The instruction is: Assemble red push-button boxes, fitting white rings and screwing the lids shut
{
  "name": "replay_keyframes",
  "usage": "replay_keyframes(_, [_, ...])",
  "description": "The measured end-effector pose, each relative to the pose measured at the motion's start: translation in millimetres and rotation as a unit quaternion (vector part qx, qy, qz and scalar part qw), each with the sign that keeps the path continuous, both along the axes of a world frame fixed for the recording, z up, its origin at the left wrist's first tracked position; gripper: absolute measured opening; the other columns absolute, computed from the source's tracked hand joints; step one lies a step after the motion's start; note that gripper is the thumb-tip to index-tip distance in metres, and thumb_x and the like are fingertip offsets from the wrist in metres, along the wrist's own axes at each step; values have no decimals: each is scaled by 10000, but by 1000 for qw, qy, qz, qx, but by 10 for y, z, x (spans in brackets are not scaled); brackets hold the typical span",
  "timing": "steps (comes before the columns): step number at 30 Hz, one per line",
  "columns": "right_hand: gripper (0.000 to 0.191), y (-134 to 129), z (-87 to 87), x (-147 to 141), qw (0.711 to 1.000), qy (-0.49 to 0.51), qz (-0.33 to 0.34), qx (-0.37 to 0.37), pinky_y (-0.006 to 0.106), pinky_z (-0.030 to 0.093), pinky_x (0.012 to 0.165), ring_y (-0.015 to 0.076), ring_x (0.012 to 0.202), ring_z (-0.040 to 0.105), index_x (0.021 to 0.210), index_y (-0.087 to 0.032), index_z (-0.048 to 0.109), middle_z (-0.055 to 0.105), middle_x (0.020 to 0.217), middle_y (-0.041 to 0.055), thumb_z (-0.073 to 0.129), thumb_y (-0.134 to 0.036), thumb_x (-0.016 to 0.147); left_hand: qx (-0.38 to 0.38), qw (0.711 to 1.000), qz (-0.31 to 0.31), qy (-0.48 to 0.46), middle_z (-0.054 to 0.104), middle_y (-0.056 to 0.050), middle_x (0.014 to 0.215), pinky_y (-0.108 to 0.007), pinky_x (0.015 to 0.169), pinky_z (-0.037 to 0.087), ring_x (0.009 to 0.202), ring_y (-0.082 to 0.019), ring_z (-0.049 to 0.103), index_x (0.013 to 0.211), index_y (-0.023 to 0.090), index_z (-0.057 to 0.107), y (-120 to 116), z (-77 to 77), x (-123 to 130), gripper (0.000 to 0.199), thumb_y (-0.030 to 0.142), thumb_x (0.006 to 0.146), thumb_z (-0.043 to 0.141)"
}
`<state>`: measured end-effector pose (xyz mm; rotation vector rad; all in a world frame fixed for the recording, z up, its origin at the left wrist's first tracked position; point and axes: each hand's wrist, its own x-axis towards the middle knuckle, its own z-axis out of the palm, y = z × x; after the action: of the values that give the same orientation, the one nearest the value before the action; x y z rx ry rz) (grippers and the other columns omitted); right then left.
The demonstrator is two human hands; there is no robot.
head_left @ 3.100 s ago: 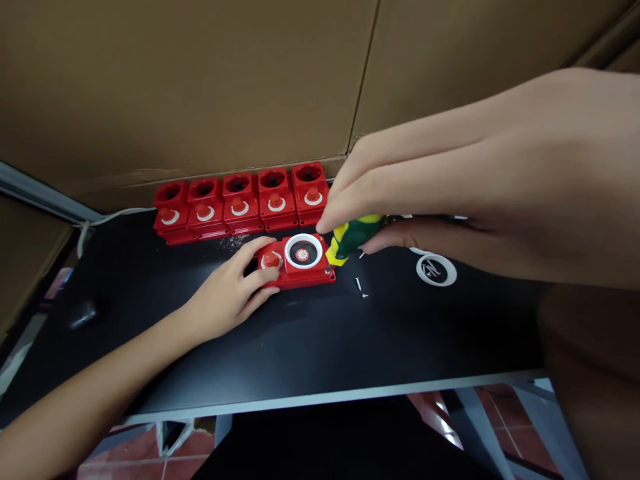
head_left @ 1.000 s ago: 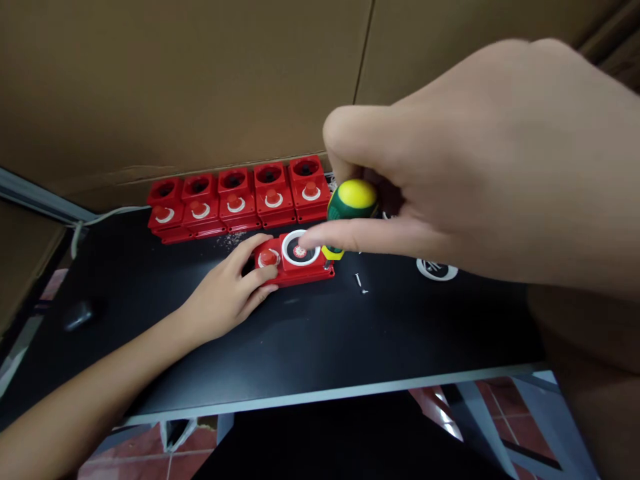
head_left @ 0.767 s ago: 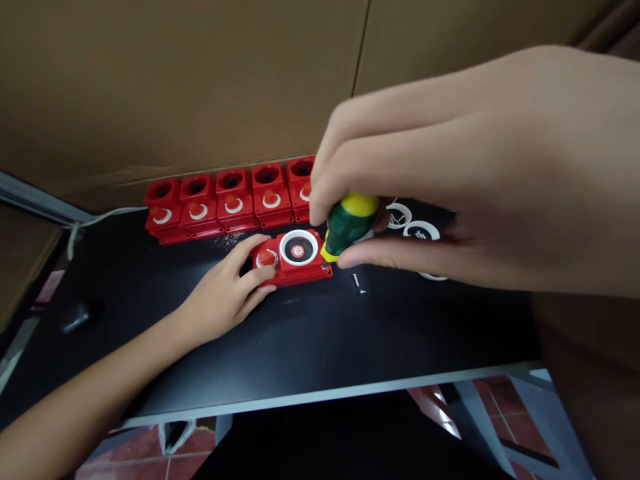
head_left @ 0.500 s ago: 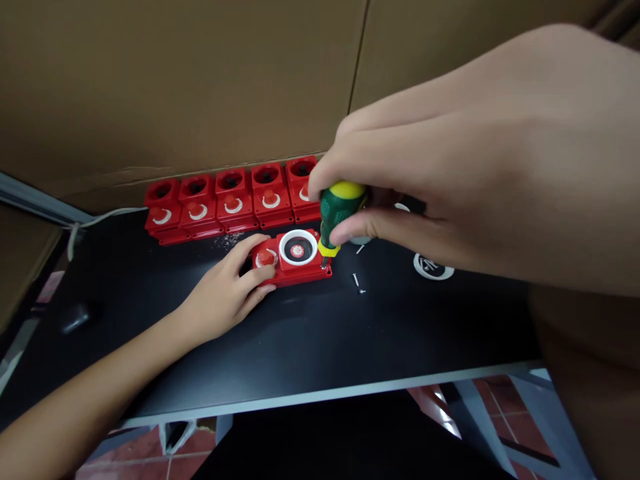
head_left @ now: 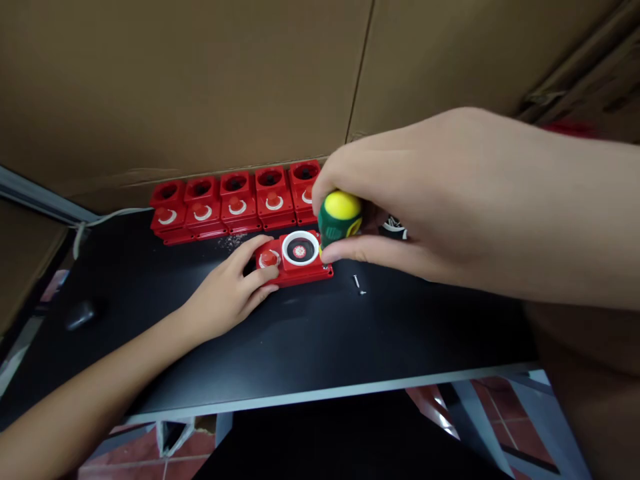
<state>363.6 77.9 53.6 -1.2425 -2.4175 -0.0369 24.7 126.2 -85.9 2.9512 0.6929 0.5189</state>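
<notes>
A red box-shaped unit (head_left: pixel 300 274) lies on the black table, with a white ring round a dark disc and a small red knob on its top. My left hand (head_left: pixel 235 287) grips its left end, fingers round the knob side. In my right hand (head_left: pixel 390 213) is a screwdriver (head_left: pixel 337 217) with a green and yellow handle, held nearly upright over the unit's right end. A screw (head_left: pixel 325 267) shows at that corner. The screwdriver's shaft is mostly hidden behind the handle and thumb.
Several similar red units (head_left: pixel 235 203) stand in a row at the back, against a cardboard wall (head_left: pixel 200 87). Two loose screws (head_left: pixel 357 282) lie right of the unit. A white-rimmed dish (head_left: pixel 394 225) holding screws is partly behind my right hand. A dark object (head_left: pixel 80 315) sits at left.
My right hand has moved lower and turned, tipping the screwdriver's yellow end toward me. My left hand stays on the unit. The view has shifted slightly.
</notes>
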Motion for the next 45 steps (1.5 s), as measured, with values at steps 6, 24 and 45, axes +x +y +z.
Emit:
replay_keyframes(6, [403, 0, 289, -86, 999, -35, 30, -5, 380, 505, 761, 155, 798, 599, 1119, -283, 690, 729, 1021, 58, 502, -640, 1112, 0, 1000, 14, -6, 503, -231, 1678, -654, 1165, 650, 1512, -421, 628, 1343, 223, 675, -18, -25, -14, 213, 221, 1131, 654])
replay_keyframes(24, [126, -105, -1214, 37, 940, -78, 191, 270, 255, 367, 596, 69, 705, 557, 898, -170, 617, 656, 832, 1, 634, -171, 1023, -34, 993, 54, -99, 601, -243, 1439, -626, 1054, 678, 1352, -421, 687, 1387, 183, 473, -86, -152, -3, 521, 496, 1065, 736])
replay_keyframes(45, [449, -141, -1182, 61, 979, -107, 43, 167, 208, 523, 586, 112, 1053, 805, 1471, -103, 670, 761, 1431, 81, 520, -202, 1060, 112, 972, -105, -180, 827, -39, 1031, -375, 797, 675, 887, -226, 769, 1193, 267, 671, -157, 40, -11, 406, 60, 844, 694])
